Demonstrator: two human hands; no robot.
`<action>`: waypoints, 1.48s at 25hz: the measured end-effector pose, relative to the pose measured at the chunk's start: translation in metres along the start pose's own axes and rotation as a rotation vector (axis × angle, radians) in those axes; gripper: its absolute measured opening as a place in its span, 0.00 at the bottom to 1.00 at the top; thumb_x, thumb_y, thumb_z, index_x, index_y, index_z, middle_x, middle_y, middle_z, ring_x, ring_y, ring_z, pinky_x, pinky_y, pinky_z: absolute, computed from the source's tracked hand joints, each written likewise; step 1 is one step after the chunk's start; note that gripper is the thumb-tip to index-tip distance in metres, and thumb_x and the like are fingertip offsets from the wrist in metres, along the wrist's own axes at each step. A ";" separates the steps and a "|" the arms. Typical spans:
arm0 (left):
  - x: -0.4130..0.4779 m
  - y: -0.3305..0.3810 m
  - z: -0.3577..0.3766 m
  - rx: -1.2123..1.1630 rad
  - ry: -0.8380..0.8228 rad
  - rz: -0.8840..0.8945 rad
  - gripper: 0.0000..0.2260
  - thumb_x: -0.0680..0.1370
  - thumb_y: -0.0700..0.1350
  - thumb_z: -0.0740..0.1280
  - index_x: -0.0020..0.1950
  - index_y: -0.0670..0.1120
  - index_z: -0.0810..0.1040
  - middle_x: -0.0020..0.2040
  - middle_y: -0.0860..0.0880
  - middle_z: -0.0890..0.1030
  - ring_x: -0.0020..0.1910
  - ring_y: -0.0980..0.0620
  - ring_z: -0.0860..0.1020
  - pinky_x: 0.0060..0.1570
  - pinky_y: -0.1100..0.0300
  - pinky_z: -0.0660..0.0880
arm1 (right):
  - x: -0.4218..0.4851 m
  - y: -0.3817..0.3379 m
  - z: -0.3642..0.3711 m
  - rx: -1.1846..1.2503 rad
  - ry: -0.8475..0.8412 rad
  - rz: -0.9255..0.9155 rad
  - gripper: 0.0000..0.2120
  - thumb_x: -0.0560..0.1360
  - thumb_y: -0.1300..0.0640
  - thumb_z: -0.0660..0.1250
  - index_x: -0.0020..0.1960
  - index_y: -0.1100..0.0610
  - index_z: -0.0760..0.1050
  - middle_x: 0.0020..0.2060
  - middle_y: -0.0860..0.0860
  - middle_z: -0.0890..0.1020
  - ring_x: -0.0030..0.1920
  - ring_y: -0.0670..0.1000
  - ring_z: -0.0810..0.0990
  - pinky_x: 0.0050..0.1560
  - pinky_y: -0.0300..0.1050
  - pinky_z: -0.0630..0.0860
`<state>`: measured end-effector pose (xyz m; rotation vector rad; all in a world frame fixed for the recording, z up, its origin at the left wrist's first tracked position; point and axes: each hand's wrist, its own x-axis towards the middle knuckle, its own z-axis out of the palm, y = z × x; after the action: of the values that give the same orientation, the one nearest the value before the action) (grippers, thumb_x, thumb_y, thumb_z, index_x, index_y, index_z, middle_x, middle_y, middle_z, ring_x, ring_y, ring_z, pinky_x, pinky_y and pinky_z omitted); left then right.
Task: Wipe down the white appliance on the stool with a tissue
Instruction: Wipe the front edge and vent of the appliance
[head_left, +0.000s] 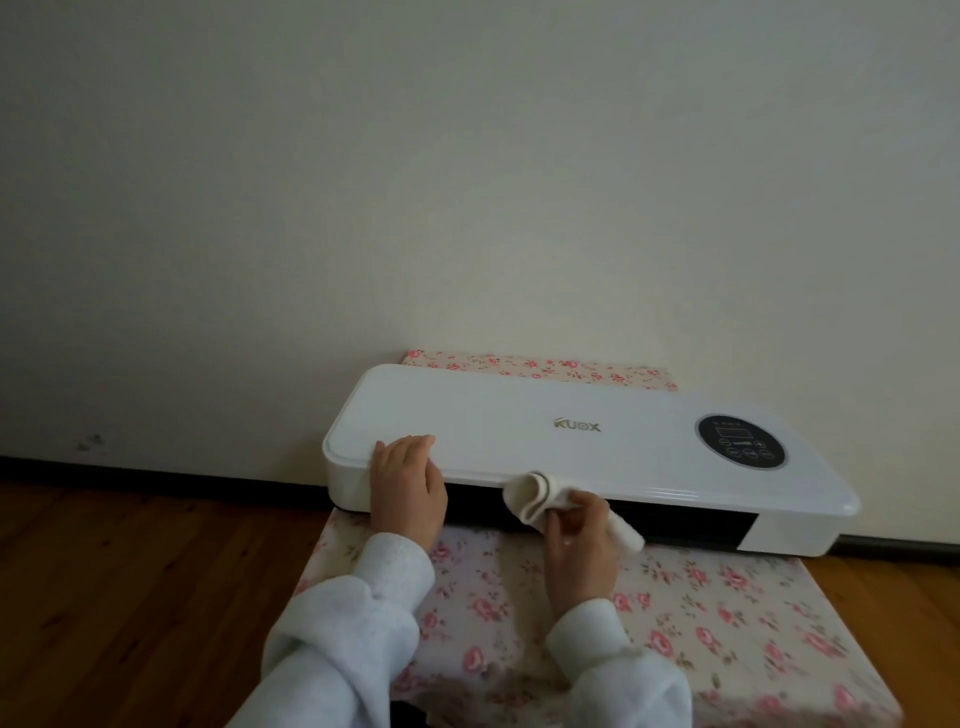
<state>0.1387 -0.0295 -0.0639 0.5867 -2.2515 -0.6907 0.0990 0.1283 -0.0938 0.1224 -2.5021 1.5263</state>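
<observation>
A long white appliance lies flat on a stool covered in rose-print cloth, against the wall. It has a round black control panel at its right end and a dark slot along its front. My left hand rests over the appliance's front left edge, fingers on top, holding it steady. My right hand pinches a folded white tissue, pressed against the front edge near the middle, just above the dark slot.
A plain pale wall rises right behind the stool. Wooden floor spreads to the left, with a dark skirting board along the wall's base. The appliance overhangs the stool on both sides.
</observation>
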 end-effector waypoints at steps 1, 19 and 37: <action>-0.002 0.003 0.004 0.013 0.002 0.044 0.11 0.75 0.31 0.61 0.54 0.33 0.80 0.52 0.36 0.83 0.54 0.36 0.80 0.69 0.40 0.63 | -0.003 -0.001 0.000 0.023 0.014 0.016 0.16 0.74 0.59 0.67 0.60 0.62 0.71 0.49 0.61 0.82 0.52 0.62 0.80 0.50 0.48 0.74; -0.011 0.039 0.037 0.051 0.028 0.283 0.18 0.71 0.41 0.53 0.43 0.38 0.83 0.40 0.43 0.85 0.42 0.41 0.84 0.55 0.35 0.72 | -0.007 0.000 -0.010 0.079 0.003 0.136 0.15 0.75 0.58 0.64 0.60 0.57 0.68 0.46 0.52 0.77 0.48 0.56 0.78 0.49 0.48 0.75; -0.018 0.057 0.058 0.054 0.048 0.346 0.17 0.71 0.40 0.55 0.44 0.39 0.83 0.41 0.42 0.85 0.46 0.38 0.83 0.54 0.32 0.72 | 0.026 0.020 -0.055 0.165 0.275 0.350 0.13 0.73 0.61 0.68 0.53 0.68 0.75 0.50 0.65 0.81 0.53 0.62 0.79 0.47 0.41 0.65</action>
<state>0.0969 0.0418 -0.0728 0.2249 -2.2550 -0.4388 0.0771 0.1878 -0.0813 -0.4919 -2.2607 1.7379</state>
